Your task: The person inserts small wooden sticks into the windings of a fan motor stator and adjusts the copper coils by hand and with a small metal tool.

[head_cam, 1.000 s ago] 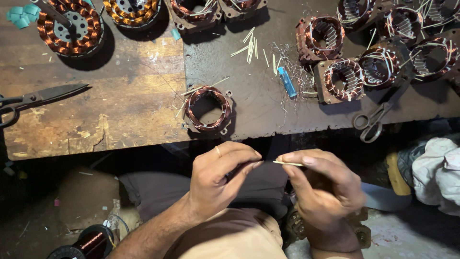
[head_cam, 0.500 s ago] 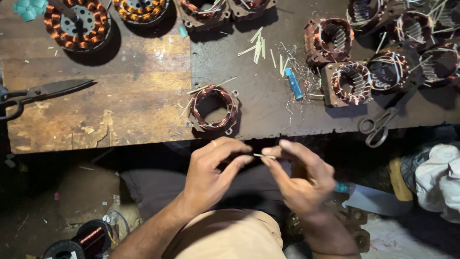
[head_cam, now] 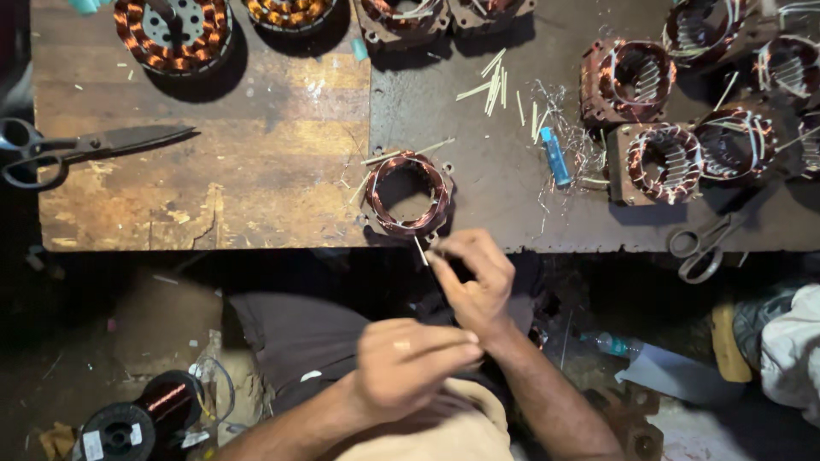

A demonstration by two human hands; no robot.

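At the bench edge: one stator (head_cam: 407, 194), copper-wound ring, just above right hand (head_cam: 474, 282), whose fingers pinch one pale sliver (head_cam: 421, 251). Left hand (head_cam: 406, 363) loosely curled, empty. Two scissors (head_cam: 81, 149); one blue lighter (head_cam: 555, 157).

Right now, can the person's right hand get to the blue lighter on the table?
Probably yes. The right hand pinches a thin stick near the copper-wound stator, and the blue lighter lies in the open beyond it, with only loose wire scraps around, nothing blocking.
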